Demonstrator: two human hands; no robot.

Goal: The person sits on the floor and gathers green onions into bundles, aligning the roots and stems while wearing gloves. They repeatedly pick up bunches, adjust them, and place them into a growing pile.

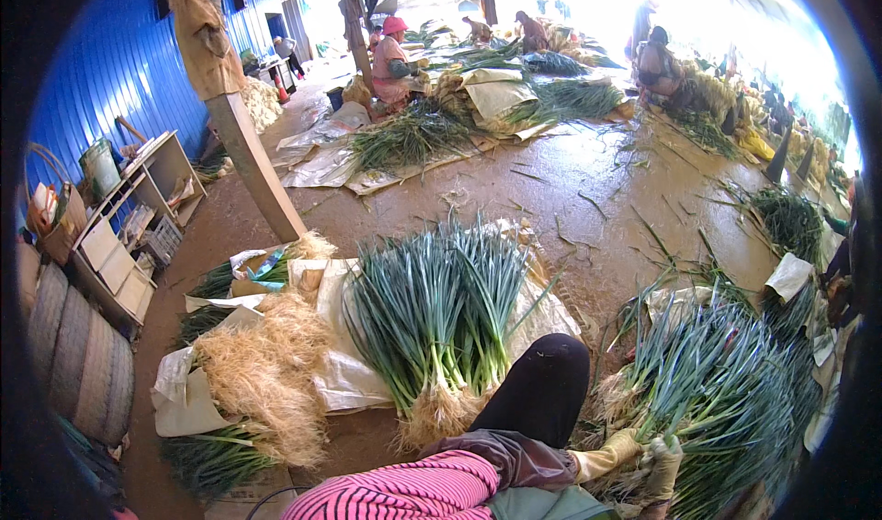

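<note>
Both of my hands wear pale yellow gloves and are at the lower right, in a large loose pile of green onions [723, 375]. My left hand [610, 454] reaches across from a pink striped sleeve and closes on stalks near their pale root ends. Close beside it, my right hand [663, 465] has its fingers curled round stalks of the same pile; its arm is mostly out of view. In front of my dark-clad knee [544, 389], an upright bunch of green onions [441, 306] stands on pale sheeting [351, 375], its tan roots towards me.
Wrapped bundles with bushy tan roots [265, 368] lie to the left. A wooden post [255, 168] rises behind them. Along the blue wall [117, 65] stand a shelf unit [131, 237] and stacked tyres [79, 348]. Several people sit among onion piles farther off; the floor [496, 182] looks wet.
</note>
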